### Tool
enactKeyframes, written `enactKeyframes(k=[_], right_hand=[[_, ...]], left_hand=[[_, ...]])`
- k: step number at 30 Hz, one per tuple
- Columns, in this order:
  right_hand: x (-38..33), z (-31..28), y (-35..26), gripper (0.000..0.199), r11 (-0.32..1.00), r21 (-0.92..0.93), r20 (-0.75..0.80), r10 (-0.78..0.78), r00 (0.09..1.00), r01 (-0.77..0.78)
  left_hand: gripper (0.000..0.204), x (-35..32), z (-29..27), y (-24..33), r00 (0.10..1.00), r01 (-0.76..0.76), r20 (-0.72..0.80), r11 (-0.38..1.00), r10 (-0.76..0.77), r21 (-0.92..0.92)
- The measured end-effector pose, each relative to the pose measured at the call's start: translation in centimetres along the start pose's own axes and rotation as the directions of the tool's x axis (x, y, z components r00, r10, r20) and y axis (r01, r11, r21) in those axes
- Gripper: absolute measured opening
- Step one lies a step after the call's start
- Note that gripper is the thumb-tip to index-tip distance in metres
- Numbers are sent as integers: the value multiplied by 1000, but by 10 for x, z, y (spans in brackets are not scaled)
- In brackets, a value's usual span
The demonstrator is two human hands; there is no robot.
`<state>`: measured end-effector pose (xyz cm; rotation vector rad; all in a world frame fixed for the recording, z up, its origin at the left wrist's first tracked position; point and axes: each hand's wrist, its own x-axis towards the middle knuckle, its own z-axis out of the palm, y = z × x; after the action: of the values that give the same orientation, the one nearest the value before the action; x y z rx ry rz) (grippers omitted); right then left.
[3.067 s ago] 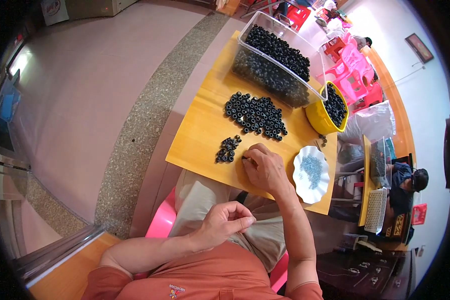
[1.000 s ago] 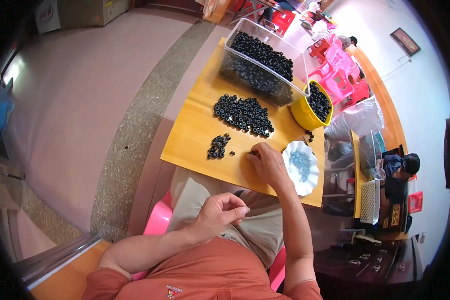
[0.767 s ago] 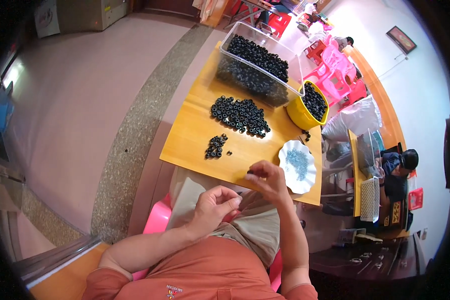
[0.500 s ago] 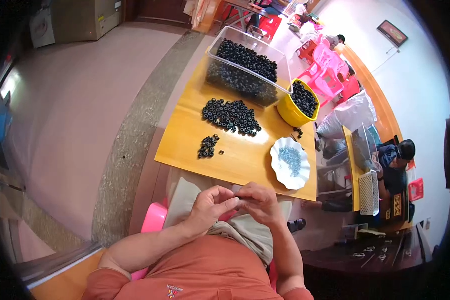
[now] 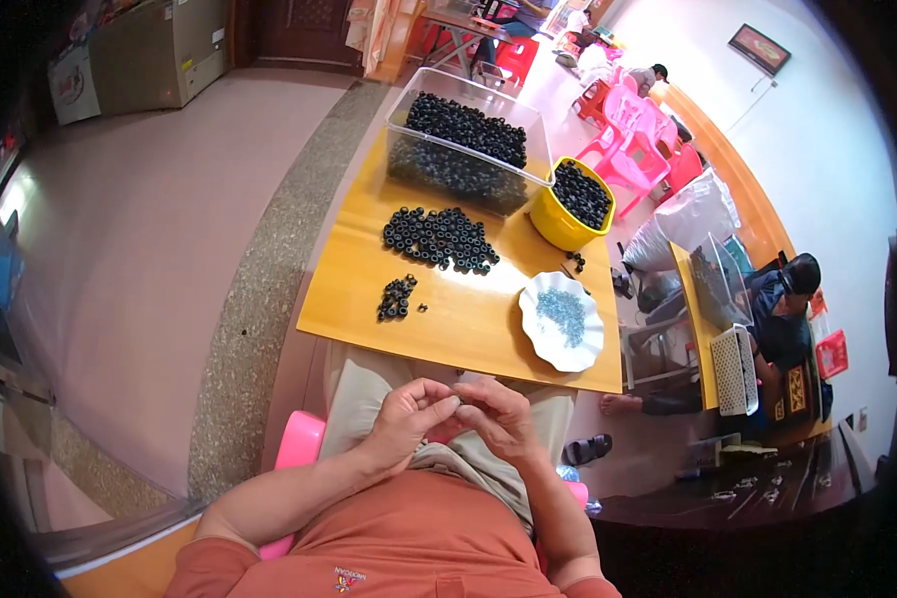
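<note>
My left hand [image 5: 411, 416] and my right hand [image 5: 503, 419] meet above my lap, just short of the table's near edge. Thumbs and forefingers of both are pinched together at the tips. Whatever small piece they hold is too hidden to name. On the wooden table [image 5: 448, 334] in front lie a big patch of black ring-shaped parts [image 5: 439, 239] and a smaller heap of black parts [image 5: 396, 298], with one single small piece [image 5: 423, 308] beside it. To the right stands a white scalloped dish [image 5: 531, 342] of small clear bluish pieces [image 5: 562, 317].
At the table's far side stand a clear plastic bin [image 5: 395, 122] and a yellow tub [image 5: 554, 225], both holding black parts. A co-worker [image 5: 781, 311] sits at the right by another table with a white perforated basket [image 5: 736, 371]. Pink chairs [image 5: 626, 145] stand farther back.
The whole view has shifted a little, so the table and its contents sit slightly farther left. My hands stay pinched together; the dark speck seen between the fingertips before no longer shows clearly.
</note>
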<state>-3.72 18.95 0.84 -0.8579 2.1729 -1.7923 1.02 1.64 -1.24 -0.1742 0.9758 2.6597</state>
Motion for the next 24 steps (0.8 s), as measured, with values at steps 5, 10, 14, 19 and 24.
enactKeyframes(k=[5,10,14,19,24], right_hand=[[-5,10,6,18,1000,6,-117,23,993,-22],[-1,15,13,22,960,-156,-140,-254,957,232],[-2,15,9,22,957,-195,-128,-241,962,214],[-4,15,12,23,957,-199,-140,-242,960,212],[-7,16,17,24,964,-154,-163,-243,956,219]], left_hand=[[13,3,-2,-2,998,-65,-23,997,66,38],[14,3,-4,-3,997,-70,-13,997,71,29],[14,4,-6,-4,995,-95,-5,994,95,54],[11,3,-6,-4,998,-55,-26,998,55,37],[10,2,-6,-2,999,-23,-33,1000,23,13]])
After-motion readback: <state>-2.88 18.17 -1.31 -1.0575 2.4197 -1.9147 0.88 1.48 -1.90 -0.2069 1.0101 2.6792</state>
